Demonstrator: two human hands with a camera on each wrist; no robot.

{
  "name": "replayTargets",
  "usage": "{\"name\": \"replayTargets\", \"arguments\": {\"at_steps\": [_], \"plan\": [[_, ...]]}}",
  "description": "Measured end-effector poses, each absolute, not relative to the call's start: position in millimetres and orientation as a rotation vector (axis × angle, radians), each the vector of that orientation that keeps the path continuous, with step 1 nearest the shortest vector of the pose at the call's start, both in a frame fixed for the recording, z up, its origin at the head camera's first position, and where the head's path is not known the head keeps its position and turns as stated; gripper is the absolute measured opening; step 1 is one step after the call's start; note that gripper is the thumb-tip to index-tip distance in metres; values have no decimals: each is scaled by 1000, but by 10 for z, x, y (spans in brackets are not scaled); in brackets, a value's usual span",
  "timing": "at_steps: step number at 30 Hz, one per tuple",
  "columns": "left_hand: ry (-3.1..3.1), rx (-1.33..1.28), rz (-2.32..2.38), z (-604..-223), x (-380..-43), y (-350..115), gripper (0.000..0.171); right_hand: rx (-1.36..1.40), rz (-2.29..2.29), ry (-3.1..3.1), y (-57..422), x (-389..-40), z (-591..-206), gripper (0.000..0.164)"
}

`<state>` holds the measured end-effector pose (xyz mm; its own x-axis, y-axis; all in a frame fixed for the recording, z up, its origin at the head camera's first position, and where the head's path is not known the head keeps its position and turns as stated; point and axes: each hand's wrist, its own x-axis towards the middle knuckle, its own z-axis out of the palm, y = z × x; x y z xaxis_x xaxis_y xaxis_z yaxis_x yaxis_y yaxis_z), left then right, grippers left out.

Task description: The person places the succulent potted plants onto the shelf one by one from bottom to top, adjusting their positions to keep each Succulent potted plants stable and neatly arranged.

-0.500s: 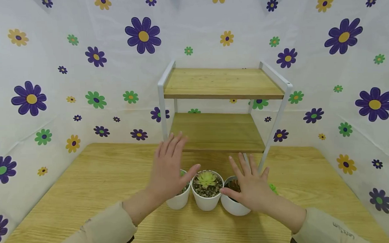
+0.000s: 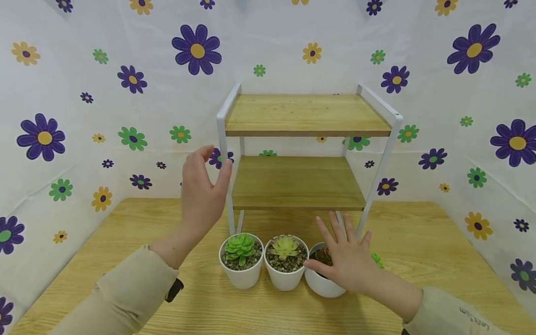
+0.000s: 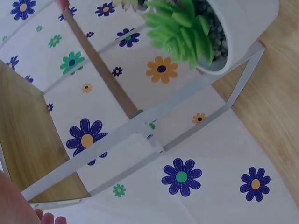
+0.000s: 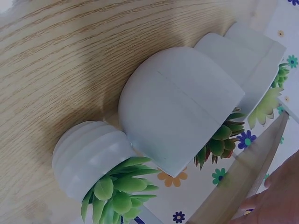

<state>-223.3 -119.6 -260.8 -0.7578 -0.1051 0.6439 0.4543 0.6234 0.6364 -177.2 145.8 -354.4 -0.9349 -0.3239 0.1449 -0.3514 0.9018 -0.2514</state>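
Note:
My left hand [image 2: 203,193] is raised at the left front post of a two-tier shelf [image 2: 308,114]. Its fingers bend in a loose curve with the thumb apart, and the thumb tip overlaps the white post. With fingers spread, my right hand [image 2: 352,260] hovers over the rightmost of three white pots in the front row. That round pot [image 4: 180,105] holds a dark reddish-green succulent [image 4: 222,142], mostly hidden by the hand in the head view. To its left stand a pot with a pale yellow-green succulent [image 2: 285,246] and one with a bright green succulent [image 2: 240,247].
A ribbed white pot [image 4: 91,156] with a green succulent [image 4: 121,191] stands beside the round pot, mostly behind the right hand in the head view. The shelf stands on the wooden table [image 2: 146,231], before a flower-printed cloth backdrop [image 2: 159,107].
My left hand has moved up and left, from over the left pot to the shelf's left post, uncovering the bright green succulent. The right hand has stayed in place.

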Motion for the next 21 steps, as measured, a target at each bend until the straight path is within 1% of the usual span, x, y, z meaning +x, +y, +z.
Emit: {"name": "replayTargets", "arguments": {"at_steps": [8,14,21], "plan": [[-2150,-204,-1308,-2349,-2411,-1208,49,535,431,-2969,1462,-1769,-3557,87],[-2168,-76,-1520,-2133,-2539,-1185,53,525,432,-2950,1469,-1771,-3593,87],[-2202,23,-1632,-1999,-2626,-1184,56,515,445,-2967,1488,-1768,-3594,87]]}}
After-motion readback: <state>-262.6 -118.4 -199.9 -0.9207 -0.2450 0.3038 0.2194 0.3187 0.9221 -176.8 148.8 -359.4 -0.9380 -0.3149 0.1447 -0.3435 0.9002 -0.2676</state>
